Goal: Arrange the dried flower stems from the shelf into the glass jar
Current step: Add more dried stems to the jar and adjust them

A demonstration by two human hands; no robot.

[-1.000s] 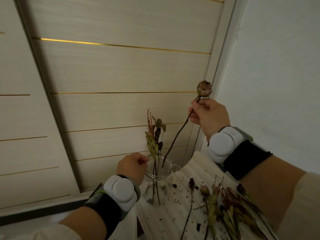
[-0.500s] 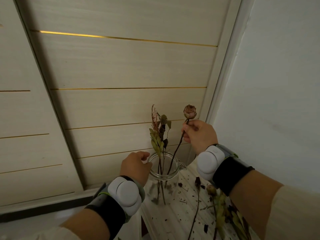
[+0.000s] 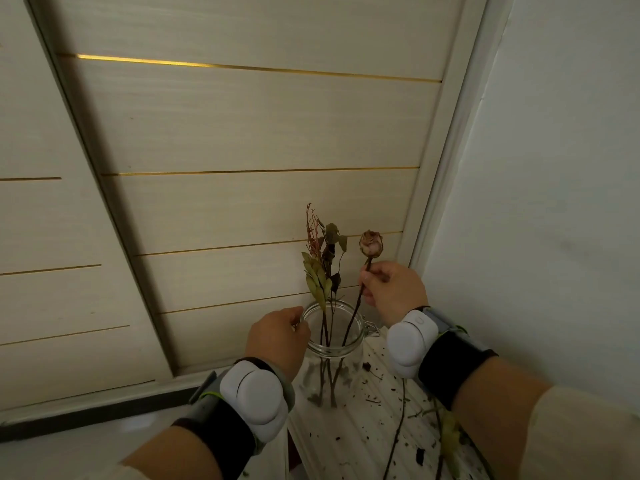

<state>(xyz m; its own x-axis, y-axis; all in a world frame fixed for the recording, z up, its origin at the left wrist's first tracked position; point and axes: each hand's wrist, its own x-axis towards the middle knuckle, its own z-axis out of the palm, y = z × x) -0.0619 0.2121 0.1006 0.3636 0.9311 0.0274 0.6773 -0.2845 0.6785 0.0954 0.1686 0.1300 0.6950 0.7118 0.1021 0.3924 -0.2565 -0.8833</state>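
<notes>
Right hand [image 3: 394, 292]: above and just right of the glass jar [image 3: 334, 344]. Fingers [image 3: 367, 277] clenched in a pinch with the thumb on the dried rose stem [image 3: 356, 306], a little below the rose head [image 3: 371, 244]. The stem is gripped, not released. It runs down and left from the pinch, passes through the jar mouth and goes on inside the glass. Cannot tell whether its lower end reaches the jar bottom.

Left hand [image 3: 277, 337]: at the left side of the jar, back of the hand toward the camera. Fingers [image 3: 298, 315] curled onto the jar rim, holding it. How far they wrap the rim is hidden behind the hand.

Jar: clear glass, open mouth, upright on the white slatted shelf [image 3: 349, 441], wire clasp [image 3: 372, 329] on its right side. Contents: leafy dried stems [image 3: 320, 282] standing nearly upright and leaning to the left rim, tops well above the mouth, plus the lower part of the rose stem toward the right rim.

Shelf, right of and nearer than the jar: loose dried stems [image 3: 398, 427] lying flat, dark crumbs [image 3: 367, 367] scattered near the jar base.

Both wrists carry white pods on dark bands.
</notes>
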